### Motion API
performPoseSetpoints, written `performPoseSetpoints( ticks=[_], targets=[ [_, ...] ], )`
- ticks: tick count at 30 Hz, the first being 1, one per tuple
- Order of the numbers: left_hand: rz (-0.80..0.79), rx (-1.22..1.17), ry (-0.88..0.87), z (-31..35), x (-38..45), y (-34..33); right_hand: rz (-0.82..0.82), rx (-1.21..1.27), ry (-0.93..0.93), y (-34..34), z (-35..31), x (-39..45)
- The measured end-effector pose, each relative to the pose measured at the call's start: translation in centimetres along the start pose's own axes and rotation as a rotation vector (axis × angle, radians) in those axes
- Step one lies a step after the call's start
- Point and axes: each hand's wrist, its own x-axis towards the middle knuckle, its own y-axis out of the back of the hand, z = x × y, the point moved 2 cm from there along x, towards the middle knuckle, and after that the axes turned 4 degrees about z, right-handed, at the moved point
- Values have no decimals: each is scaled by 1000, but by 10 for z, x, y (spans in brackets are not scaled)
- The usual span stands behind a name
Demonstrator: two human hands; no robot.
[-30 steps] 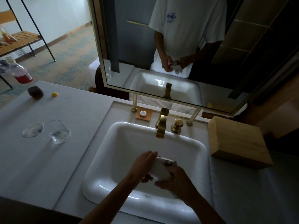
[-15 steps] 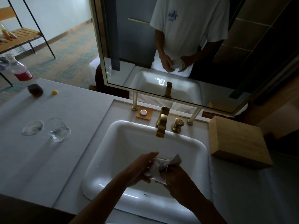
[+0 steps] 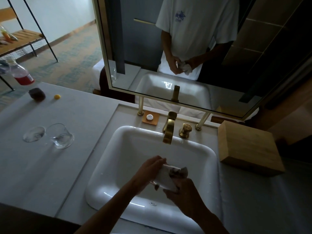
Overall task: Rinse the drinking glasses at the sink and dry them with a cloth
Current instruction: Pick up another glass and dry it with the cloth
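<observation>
Right hand grip: right hand (image 3: 183,194) curled round the near end of a cloth-wrapped glass (image 3: 166,179), fingers closed on the white cloth (image 3: 179,171).
Left hand grip: left hand (image 3: 150,168) holds the far-left side of the same bundle, fingertips bent over its upper edge.
Glass in hand: almost wholly covered by the cloth; lies tilted between the two hands, above the basin of the sink (image 3: 121,166), in front of the brass faucet (image 3: 168,130).
Cloth: a crumpled grey-white end sticks up at the right of the bundle, just above the right hand.
Other glasses: upright glass (image 3: 60,136) on the grey bench (image 3: 67,166), well left of the sink; second glass (image 3: 34,134) just beside it, touching or nearly so, cannot tell which.
Bench, right side: wooden box (image 3: 249,147) near the sink rim.
Behind faucet: brass handle (image 3: 185,130); small orange dish (image 3: 150,117).
Far left corner: red-liquid bottle (image 3: 20,73), dark lump (image 3: 37,93), small yellow object (image 3: 57,96).
</observation>
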Motion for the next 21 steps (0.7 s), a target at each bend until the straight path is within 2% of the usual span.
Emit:
performPoseSetpoints(
  ticks=[3,5,6,8,10,13,15,16,18,21],
  targets=[
    [-112,-62,205,1,0,1,-96,-452,277,4,7,6],
    [-77,-35,195,-2,2,1,-120,-530,316,4,6,9],
    [-38,-8,154,-3,3,0,-117,-481,286,3,5,9],
    [73,71,56,-6,3,-4,-96,-192,129,1,2,7],
    [162,186,-68,-7,0,-5,-133,206,-138,3,0,7],
    [183,376,-402,-3,-7,-2,-247,767,-422,5,-4,5],
    [151,464,-560,2,-9,2,-271,928,-497,6,-10,4],
    [131,490,-580,3,-7,5,-254,935,-508,5,-11,4],
    [67,481,-496,4,-2,11,-211,808,-477,6,-14,4],
    [-87,361,-221,7,3,20,-220,309,-286,13,-16,9]
  ],
)
